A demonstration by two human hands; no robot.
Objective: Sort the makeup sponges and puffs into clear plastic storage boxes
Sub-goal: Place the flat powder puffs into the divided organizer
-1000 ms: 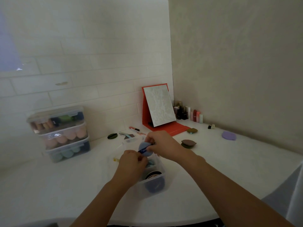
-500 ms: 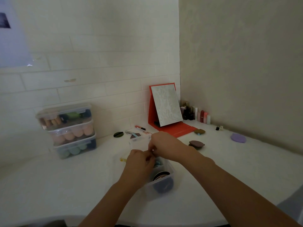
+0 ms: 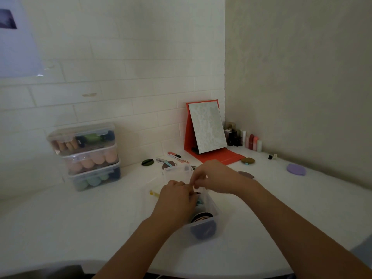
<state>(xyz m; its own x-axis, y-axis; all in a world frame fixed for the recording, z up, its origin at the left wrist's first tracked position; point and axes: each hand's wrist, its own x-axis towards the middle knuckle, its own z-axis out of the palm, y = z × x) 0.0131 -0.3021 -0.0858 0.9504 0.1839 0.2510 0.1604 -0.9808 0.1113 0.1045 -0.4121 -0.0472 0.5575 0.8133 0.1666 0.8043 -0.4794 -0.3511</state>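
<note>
- Open clear plastic storage box (image 3: 215,208): stands mid-way across the white tabletop (image 3: 80,218). Round puffs stand on edge inside, with a dark blue round puff (image 3: 203,231) against the near wall.
- Left hand (image 3: 177,200): fingers curled down into the box's far half. What they grip is hidden; cannot tell.
- Right hand (image 3: 213,178): fingertips drawn together just above the far rim, meeting the left hand. Any pinched item is not visible.
- Step in hand, as judged: seating a puff into the box's row.
- Recommended practice: slide the puff in upright beside its neighbours. Use one hand to hold the row back, and release only once the puff is wedged.
- Outstanding, loose and well apart: brown round puff (image 3: 246,174), olive round puff (image 3: 248,160), lilac round puff (image 3: 296,169).
- Stack of three lidded clear boxes (image 3: 88,156): filled, against the left wall.
</note>
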